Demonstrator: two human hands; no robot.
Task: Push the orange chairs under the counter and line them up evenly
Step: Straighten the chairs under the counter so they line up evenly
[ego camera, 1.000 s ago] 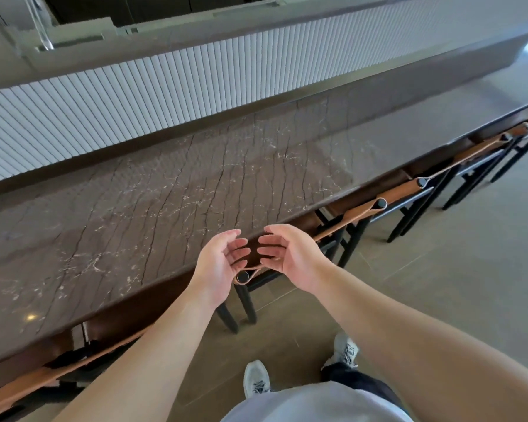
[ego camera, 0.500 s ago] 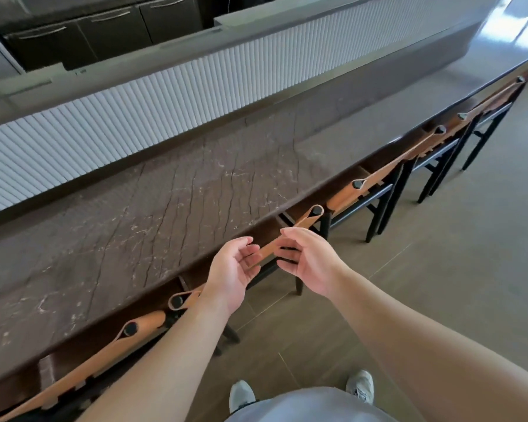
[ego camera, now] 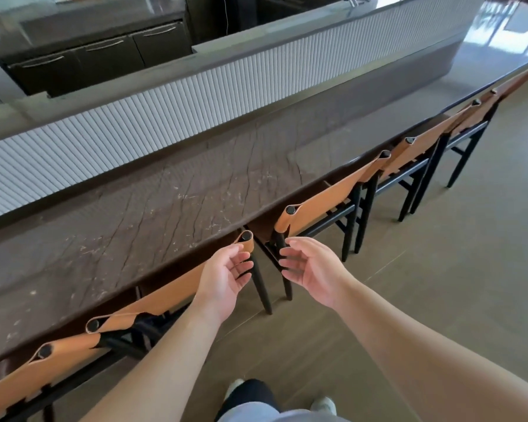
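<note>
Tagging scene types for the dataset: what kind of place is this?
Probably a home or showroom kitchen with a bar: a long dark marble counter, a row of orange chairs along it, and dark cabinets behind.

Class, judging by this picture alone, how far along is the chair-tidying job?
Done: the chairs far down the counter look tucked in, backs along its edge. In hand: both hands, left hand and right hand, hover open between two chair backs, holding nothing. Left: the nearest right chair looks slightly angled out and may need pushing in.

The counter (ego camera: 153,208) hides the orange chairs' (ego camera: 326,190) seats; the farthest chair is cut off.
</note>
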